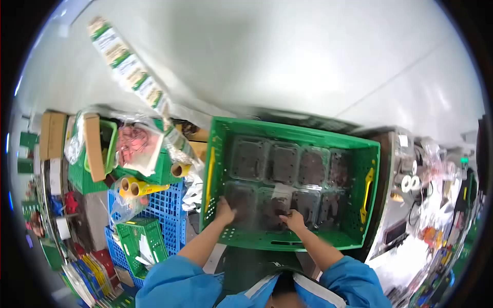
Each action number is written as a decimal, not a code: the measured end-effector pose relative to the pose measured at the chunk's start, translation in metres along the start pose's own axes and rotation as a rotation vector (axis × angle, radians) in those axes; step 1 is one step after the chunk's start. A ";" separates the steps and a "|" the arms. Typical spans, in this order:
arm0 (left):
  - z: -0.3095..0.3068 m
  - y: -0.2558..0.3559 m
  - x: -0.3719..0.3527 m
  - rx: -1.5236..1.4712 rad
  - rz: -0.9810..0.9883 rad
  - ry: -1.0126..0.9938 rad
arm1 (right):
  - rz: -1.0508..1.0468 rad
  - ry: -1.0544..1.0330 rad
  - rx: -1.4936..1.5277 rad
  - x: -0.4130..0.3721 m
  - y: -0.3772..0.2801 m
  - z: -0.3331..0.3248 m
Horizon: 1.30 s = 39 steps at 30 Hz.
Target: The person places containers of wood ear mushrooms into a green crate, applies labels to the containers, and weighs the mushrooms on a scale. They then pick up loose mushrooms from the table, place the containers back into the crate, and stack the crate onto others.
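Note:
A green plastic crate (295, 129) in front of me holds several clear lidded plastic boxes in two rows, with dark contents I cannot make out. My left hand (225, 211) is inside the crate's left end, thumb and fingers apart, beside the blurred near-left plastic box (242, 197). My right hand (294, 220) reaches over the near wall. Its fingers are curled together at the near edge of the second plastic box (269, 208); what they grip is hidden. A pale label-like patch (281, 193) shows on top of that box.
Left of the crate are a strip of printed labels (128, 64), yellow-ended rolls (136, 187), blue plastic crates (174, 205) and a small green crate (141, 241). To the right, a cluttered worktop (395, 205) carries tape rolls (407, 182).

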State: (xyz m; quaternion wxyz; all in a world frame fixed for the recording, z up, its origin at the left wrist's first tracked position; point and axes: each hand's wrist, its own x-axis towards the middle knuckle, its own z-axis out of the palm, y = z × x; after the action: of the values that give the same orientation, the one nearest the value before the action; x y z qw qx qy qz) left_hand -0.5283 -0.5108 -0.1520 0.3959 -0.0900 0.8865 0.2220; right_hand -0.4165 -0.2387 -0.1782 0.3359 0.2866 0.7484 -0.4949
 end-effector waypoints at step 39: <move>-0.195 0.032 -0.149 0.252 0.992 0.413 | -0.400 0.168 0.365 -0.017 -0.195 -0.018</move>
State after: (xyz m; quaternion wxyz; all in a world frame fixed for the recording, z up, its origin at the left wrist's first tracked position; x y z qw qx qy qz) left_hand -0.5681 -0.5756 0.0828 0.0696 0.3448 0.9016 0.2517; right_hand -0.5586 -0.2906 -0.0522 0.1111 0.2291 0.7139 -0.6523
